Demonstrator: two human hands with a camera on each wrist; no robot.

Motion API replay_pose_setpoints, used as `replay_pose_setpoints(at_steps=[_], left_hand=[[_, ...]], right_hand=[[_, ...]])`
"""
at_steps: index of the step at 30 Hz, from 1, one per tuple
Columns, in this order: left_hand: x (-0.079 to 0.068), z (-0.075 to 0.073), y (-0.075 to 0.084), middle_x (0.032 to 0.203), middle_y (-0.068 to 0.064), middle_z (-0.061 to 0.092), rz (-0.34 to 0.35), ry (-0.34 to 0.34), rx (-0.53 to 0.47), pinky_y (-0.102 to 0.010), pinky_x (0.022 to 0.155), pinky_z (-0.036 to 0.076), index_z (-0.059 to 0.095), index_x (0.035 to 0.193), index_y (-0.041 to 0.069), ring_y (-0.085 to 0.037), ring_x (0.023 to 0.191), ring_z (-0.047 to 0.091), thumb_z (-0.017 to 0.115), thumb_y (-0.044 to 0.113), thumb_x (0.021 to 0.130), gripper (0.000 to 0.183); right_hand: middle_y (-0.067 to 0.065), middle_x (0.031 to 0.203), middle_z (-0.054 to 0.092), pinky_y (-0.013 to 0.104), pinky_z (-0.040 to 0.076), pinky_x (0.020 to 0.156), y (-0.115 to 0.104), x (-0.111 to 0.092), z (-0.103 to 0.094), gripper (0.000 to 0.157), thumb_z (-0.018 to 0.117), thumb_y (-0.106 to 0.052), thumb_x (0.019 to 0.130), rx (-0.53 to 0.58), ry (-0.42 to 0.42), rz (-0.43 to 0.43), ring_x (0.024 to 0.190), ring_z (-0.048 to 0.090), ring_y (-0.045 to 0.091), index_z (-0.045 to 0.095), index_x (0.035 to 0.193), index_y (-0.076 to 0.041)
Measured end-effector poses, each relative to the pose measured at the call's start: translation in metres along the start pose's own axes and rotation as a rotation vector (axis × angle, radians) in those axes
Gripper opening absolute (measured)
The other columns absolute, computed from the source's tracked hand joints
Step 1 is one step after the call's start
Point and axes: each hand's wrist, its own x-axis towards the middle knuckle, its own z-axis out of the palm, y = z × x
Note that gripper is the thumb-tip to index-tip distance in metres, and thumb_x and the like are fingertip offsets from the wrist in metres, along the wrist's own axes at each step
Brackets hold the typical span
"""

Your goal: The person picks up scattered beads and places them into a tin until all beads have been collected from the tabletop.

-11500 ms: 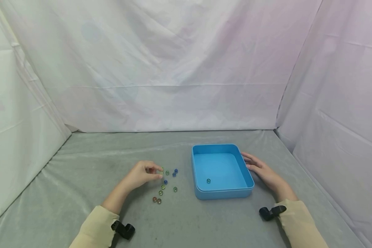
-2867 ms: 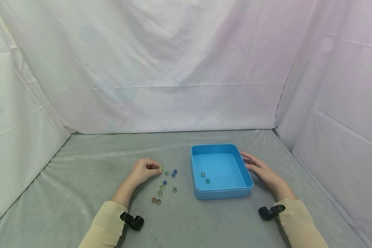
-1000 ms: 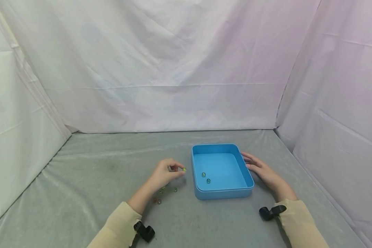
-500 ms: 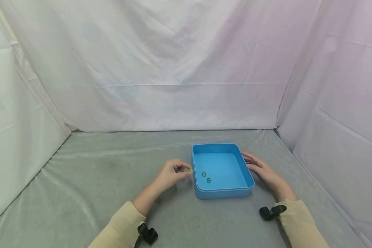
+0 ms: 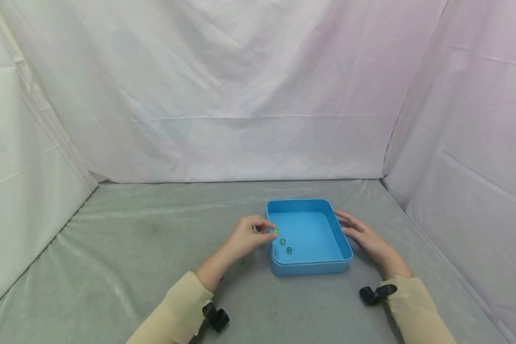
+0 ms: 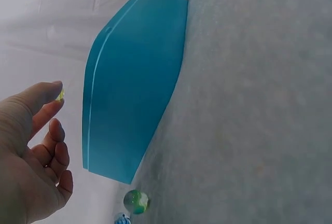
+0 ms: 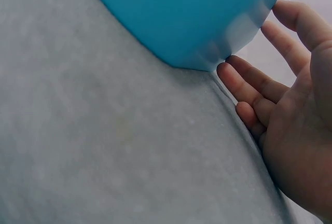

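Note:
My left hand pinches a yellow-green marble between thumb and index finger, over the left rim of the blue square box. In the left wrist view the marble shows at the fingertips, above the level of the box's side wall. Two greenish marbles lie inside the box, close to its left side. My right hand rests against the box's right side; its fingertips touch the wall with fingers loosely extended, as the right wrist view shows.
A green marble lies on the grey cloth, partly shaded by my left arm, which hides other marbles. The left wrist view shows a green-and-white marble and a blue one. White curtains enclose the back and sides.
Earlier one marble lay in the box; a second joined it. My left hand then took the yellow-green marble from the cloth and carried it right, over the box's left rim. My right hand stayed put.

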Motion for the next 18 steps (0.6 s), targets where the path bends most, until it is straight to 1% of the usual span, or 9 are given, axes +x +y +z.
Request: replay_pose_setpoints(at_steps=[8, 18], left_hand=[[0.01, 0.005, 0.002, 0.076, 0.003, 0.057, 0.015, -0.008, 0.008, -0.03, 0.062, 0.043, 0.075, 0.097, 0.015, -0.016, 0.082, 0.051, 0.074, 0.019, 0.085, 0.013], [0.022, 0.015, 0.005, 0.074, 0.003, 0.056, 0.021, 0.011, 0.019, -0.028, 0.059, 0.043, 0.075, 0.097, 0.012, -0.015, 0.077, 0.051, 0.075, 0.019, 0.085, 0.014]], right_hand=[[0.02, 0.151, 0.029, 0.07, 0.012, 0.1, 0.001, 0.001, 0.002, 0.055, 0.049, -0.03, 0.101, 0.002, 0.003, 0.002, 0.137, 0.021, 0.044, 0.03, 0.151, -0.016], [0.02, 0.15, 0.03, 0.071, 0.012, 0.1, 0.003, 0.002, 0.001, 0.055, 0.049, -0.03, 0.101, 0.0, 0.007, -0.002, 0.137, 0.022, 0.045, 0.03, 0.15, -0.016]])
